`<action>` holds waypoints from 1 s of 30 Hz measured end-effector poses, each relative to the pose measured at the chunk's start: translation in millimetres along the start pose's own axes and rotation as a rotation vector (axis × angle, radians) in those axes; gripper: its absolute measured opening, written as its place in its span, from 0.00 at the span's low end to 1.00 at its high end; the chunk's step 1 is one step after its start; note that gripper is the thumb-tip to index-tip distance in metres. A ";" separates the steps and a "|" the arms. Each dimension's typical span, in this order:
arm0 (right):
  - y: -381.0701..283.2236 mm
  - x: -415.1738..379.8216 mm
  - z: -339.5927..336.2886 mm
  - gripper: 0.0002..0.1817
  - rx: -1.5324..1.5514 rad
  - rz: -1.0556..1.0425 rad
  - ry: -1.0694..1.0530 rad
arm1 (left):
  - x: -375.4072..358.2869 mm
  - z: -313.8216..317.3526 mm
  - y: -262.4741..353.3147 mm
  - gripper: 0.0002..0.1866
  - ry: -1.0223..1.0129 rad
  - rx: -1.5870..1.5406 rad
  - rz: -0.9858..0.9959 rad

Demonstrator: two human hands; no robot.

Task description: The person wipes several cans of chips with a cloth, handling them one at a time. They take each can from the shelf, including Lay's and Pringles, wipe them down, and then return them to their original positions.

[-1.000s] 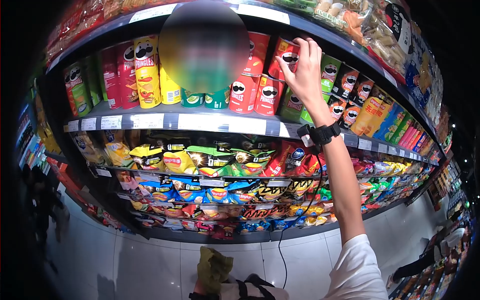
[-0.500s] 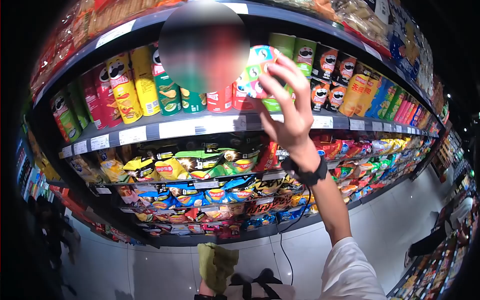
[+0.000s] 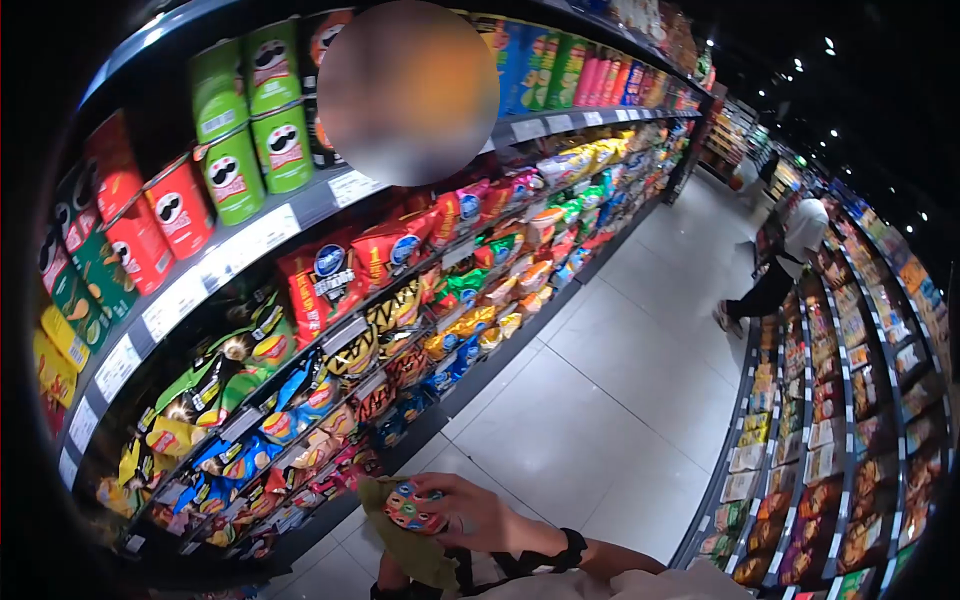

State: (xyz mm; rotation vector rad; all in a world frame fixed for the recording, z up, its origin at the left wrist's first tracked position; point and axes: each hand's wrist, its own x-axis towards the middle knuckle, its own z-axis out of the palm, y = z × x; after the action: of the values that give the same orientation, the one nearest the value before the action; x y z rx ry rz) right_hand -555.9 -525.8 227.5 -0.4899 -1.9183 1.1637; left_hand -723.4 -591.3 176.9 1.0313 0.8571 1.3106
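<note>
Low in front of my body, my right hand [image 3: 485, 515] grips a small multicoloured patterned snack can [image 3: 414, 508], fingers curled over its side. The can touches an olive-green cloth [image 3: 412, 552]. My left hand [image 3: 392, 575] is mostly hidden under this cloth, which hangs over it. To the left, red snack cans [image 3: 180, 208] and green snack cans [image 3: 233, 178] stand on the upper shelf, some stacked.
Chip bags [image 3: 400, 250] fill the lower shelves on the left. A tiled aisle floor [image 3: 580, 400] runs ahead. Another person [image 3: 790, 250] leans by the right-hand shelves [image 3: 830, 420] of packaged goods. A blurred disc covers part of the upper shelf.
My right hand has taken the patterned can off the upper shelf and brought it down to the cloth at my left hand. The view has turned right along the aisle.
</note>
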 end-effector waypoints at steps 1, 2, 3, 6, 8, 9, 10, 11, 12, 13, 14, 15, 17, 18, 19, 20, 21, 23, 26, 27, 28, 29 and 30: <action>-5.3 -10.7 -15.9 0.30 0.018 0.092 0.007 | 4.7 8.6 0.7 0.19 -0.048 0.085 0.021; -6.6 -17.9 -28.5 0.29 0.037 0.173 0.009 | 10.4 15.8 0.7 0.19 -0.089 0.156 0.051; 2.9 -28.6 -33.0 0.28 -0.033 0.125 0.077 | 16.4 23.5 1.3 0.19 -0.113 0.233 0.093; -5.6 -44.3 -51.6 0.27 -0.091 0.174 0.197 | 35.0 53.1 -0.6 0.19 -0.111 0.459 0.262; -9.1 -50.4 -66.6 0.28 -0.150 0.162 0.212 | 45.2 72.4 -3.0 0.19 -0.057 0.598 0.393; -9.5 -51.9 -71.7 0.30 -0.196 0.150 0.228 | 49.1 81.4 -4.5 0.19 -0.025 0.657 0.452; -10.1 -53.7 -74.8 0.30 -0.194 0.148 0.237 | 52.5 89.6 -6.0 0.19 0.006 0.710 0.505; -11.7 -56.5 -77.1 0.30 -0.174 0.141 0.244 | 55.6 96.0 -7.8 0.19 0.035 0.751 0.549; -14.3 -59.6 -79.1 0.31 -0.153 0.134 0.249 | 57.7 100.6 -9.6 0.19 0.055 0.782 0.584; -17.7 -61.9 -82.1 0.31 -0.149 0.134 0.255 | 59.6 104.9 -10.1 0.19 0.080 0.814 0.620; -21.4 -62.3 -87.7 0.32 -0.179 0.130 0.241 | 60.7 108.2 -11.6 0.19 0.099 0.838 0.654; -25.4 -62.7 -94.4 0.33 -0.210 0.125 0.225 | 62.2 111.4 -11.4 0.19 0.117 0.855 0.682; -36.5 -64.8 -108.2 0.34 -0.292 0.167 0.163 | 61.8 116.7 -12.2 0.19 0.148 0.886 0.725; -39.1 -66.6 -112.8 0.35 -0.371 0.213 0.097 | 62.6 119.4 -12.2 0.19 0.159 0.899 0.740; -37.0 -71.0 -114.2 0.35 -0.368 0.211 0.097 | 61.4 121.5 -12.6 0.19 0.167 0.908 0.753; -32.5 -78.2 -113.4 0.33 -0.255 0.203 0.070 | 60.0 123.0 -13.0 0.19 0.173 0.919 0.757; -28.5 -84.2 -112.8 0.32 -0.143 0.192 0.045 | 57.6 126.5 -13.9 0.20 0.165 0.917 0.754; -26.1 -98.1 -115.6 0.32 0.002 0.216 0.028 | 45.3 126.8 -17.1 0.20 0.125 0.895 0.679; -21.9 -113.6 -115.6 0.25 0.208 0.208 0.055 | 25.8 122.4 -23.4 0.21 -0.003 0.767 0.364; -11.3 -124.9 -115.7 0.21 0.348 0.414 0.064 | 23.0 120.0 -23.9 0.22 -0.051 0.705 0.217; -4.0 -135.2 -114.6 0.18 0.492 0.625 0.066 | 21.1 117.4 -23.7 0.23 -0.105 0.675 0.100; -5.5 -138.3 -116.0 0.18 0.508 0.620 0.060 | 23.3 119.1 -16.8 0.24 -0.162 0.652 -0.012; -9.1 -139.7 -120.5 0.15 0.490 0.601 0.062 | 25.4 122.6 -8.9 0.25 -0.252 0.659 -0.004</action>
State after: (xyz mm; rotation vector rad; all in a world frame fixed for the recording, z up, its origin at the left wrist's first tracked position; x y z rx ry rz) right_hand -376.0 -559.0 201.8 -0.8418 -1.3849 1.9080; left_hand -603.3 -579.3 211.2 1.6647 1.1209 0.8720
